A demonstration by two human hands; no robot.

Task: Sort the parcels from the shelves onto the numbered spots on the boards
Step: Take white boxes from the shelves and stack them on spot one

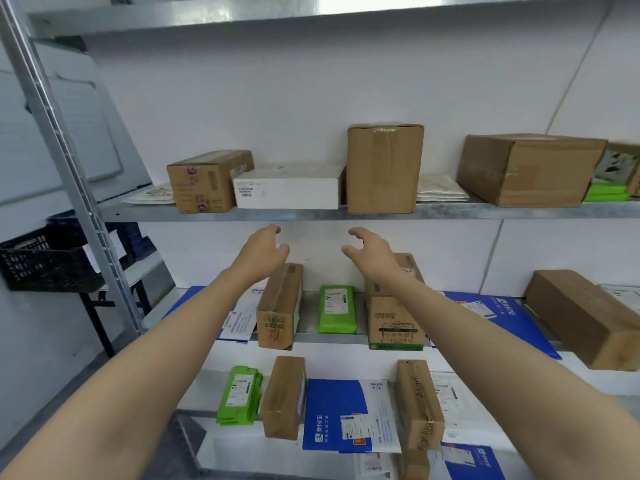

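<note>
Both my arms reach up toward a metal shelf rack. My left hand point(262, 251) and my right hand point(372, 252) are open, fingers curled, empty, just below the upper shelf's front edge point(311, 213). On that shelf, straight above my hands, lies a flat white box point(287, 188), with a small brown carton point(204, 181) to its left and a tall brown carton point(382, 168) to its right. The shelf below holds a narrow brown box point(278, 306), a green pouch point(337, 309) and a printed carton point(394, 320).
A wide brown carton point(526, 169) and green packets point(606, 192) sit at the upper shelf's right. The lowest shelf carries a blue mailer point(334, 415), brown boxes and green pouches. A black crate point(45, 261) stands on a table at left, beside the rack's slanted post point(62, 147).
</note>
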